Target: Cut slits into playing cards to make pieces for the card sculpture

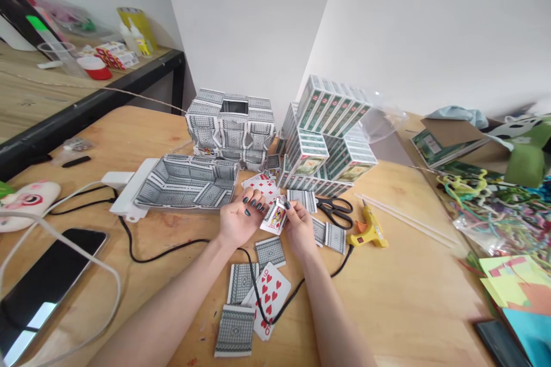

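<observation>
My right hand (300, 229) pinches a folded playing card (275, 218) at its upper right, with a face figure showing. Beside the card's left edge, my left hand (241, 219) is turned palm up with its fingers curled in; nothing shows in them. Under and behind the hands lie loose face-up cards (260, 186). Nearer to me are several grey-backed folded cards (235, 330) and a nine of hearts (271, 298), with a black cable (258, 298) across it. Right of my right hand are black scissors (338, 212) and a yellow glue gun (370, 229).
An open tray covered in cards (189, 183) stands left, in front of a card-covered block structure (232, 132). Stacked card boxes (327, 143) stand behind the hands. A phone (51, 287) lies left; clear sticks (408, 221), coloured yarn (495, 200) and paper (516, 287) lie right.
</observation>
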Demonstrator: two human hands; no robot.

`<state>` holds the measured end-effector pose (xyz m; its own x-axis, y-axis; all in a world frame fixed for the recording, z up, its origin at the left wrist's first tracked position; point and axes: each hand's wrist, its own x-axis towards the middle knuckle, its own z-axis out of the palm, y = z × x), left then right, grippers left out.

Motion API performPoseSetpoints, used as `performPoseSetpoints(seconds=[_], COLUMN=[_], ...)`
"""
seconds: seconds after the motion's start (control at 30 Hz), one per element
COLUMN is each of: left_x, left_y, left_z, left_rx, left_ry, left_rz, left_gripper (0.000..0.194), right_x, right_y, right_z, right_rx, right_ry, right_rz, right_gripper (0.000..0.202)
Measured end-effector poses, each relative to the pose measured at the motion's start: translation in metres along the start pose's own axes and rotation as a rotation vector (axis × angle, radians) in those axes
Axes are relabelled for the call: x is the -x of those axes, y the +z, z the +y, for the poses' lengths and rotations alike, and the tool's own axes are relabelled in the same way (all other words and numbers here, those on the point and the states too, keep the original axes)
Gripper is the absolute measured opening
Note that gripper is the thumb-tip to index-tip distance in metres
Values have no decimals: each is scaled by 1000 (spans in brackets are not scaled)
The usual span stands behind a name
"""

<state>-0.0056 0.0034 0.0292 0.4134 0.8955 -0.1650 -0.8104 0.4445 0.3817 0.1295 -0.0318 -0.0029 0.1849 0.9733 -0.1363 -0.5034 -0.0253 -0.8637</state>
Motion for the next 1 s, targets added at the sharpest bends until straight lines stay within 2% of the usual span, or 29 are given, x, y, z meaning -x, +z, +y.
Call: performPoseSetpoints(seconds=[0.23, 0.4, 0.6, 0.77, 0.9, 1.0], left_x=[0, 0, 0, 1, -2, -5], left_y=[7, 5, 4, 4, 1, -2], left_z=[2, 2, 3, 3, 0, -5], left_rx=[24, 51, 58, 26, -192, -658], left_ry=[-23, -21, -28, -8, 93, 209], left_rz=[-3, -6, -34, -20, 34, 56], left_gripper=[33, 33, 29, 18, 8, 13], right_x=[4, 6, 8, 11, 13, 13], right_y=[4, 8, 8, 9, 13, 15], right_z=[-1, -1, 0, 3, 2, -1], right_rx=[111, 213, 261, 297, 323, 338], right_ry=[-12, -55, -68, -112, -160, -207], right_rz=[-14, -39, -72, -14, 37, 94], right_gripper=[23, 25, 25, 24, 21, 18])
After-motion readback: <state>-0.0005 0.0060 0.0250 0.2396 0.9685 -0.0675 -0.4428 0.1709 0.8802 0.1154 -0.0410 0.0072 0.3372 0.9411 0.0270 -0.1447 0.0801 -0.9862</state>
